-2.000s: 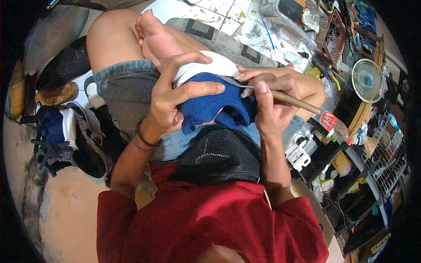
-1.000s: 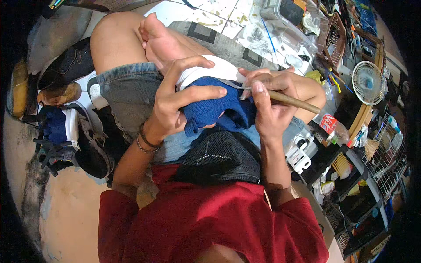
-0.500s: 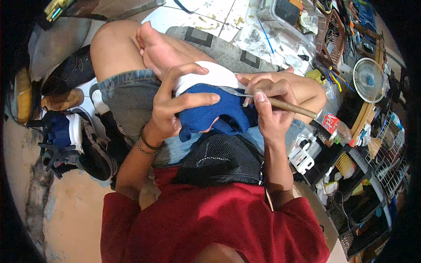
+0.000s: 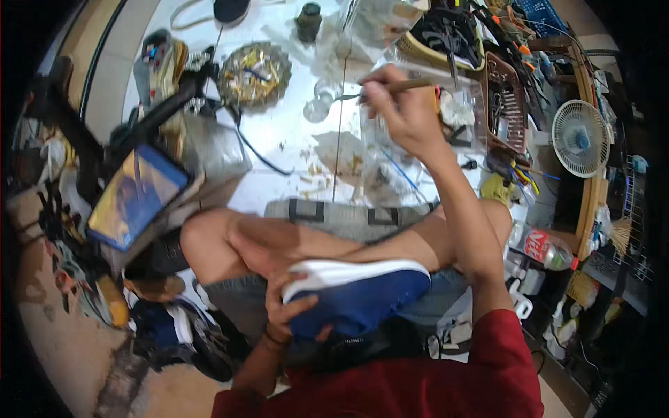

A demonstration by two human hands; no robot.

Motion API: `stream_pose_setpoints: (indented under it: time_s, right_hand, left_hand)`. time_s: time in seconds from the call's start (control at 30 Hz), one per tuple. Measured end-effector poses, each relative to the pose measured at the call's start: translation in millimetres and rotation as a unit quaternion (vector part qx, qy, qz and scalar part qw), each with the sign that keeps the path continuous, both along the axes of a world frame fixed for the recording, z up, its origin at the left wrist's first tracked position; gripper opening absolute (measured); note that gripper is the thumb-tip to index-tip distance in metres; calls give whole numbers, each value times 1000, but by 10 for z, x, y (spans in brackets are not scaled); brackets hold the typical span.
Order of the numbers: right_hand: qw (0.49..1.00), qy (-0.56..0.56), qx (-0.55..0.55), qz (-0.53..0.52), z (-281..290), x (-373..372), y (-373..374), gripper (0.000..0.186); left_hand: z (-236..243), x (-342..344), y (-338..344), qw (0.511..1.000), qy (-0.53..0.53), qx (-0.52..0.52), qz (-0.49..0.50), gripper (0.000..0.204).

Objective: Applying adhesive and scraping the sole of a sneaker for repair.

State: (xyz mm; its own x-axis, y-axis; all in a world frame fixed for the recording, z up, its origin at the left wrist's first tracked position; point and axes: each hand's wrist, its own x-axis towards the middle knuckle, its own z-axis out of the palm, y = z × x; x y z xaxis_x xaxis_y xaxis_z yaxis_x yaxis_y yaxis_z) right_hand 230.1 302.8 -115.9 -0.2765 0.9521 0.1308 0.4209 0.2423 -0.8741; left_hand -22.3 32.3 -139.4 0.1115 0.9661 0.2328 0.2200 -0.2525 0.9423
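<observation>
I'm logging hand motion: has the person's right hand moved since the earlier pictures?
Yes, the right hand has moved forward, from short of the grey patterned fabric to beyond it.

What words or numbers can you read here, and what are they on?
Plastic bottle: big white letters on its red label, but I don't copy out printed words.
Blue-edged phone: its screen is too blurred to read.
Fan: any marking on its hub is too small to tell.
Blue-and-white shoe in the left hand: no writing I can make out.
</observation>
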Motion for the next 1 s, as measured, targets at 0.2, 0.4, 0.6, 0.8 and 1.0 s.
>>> stream_pose_setpoints:
  time_s: [0.2,0.4,0.6,0.8,1.0]
  right_hand:
    - [978,-189,79,46,-599,-110,620,24]
    - [963,-208,152,78,-777,-77,652,24]
    - [946,-267,154,103,-812,-93,649,26]
    - [957,-207,181,89,-812,-19,683,27]
    - [956,-92,277,7,-15,-41,509,27]
  left_hand:
    - [-188,70,111,998,-45,30,13,45]
    - [-368,15,101,998,-44,46,29,29]
    - [-214,-61,190,997,-31,-47,-44,33]
    - [-339,-19,158,997,-54,53,-17,35]
    - [-271,-27,159,999,-36,19,-21,31]
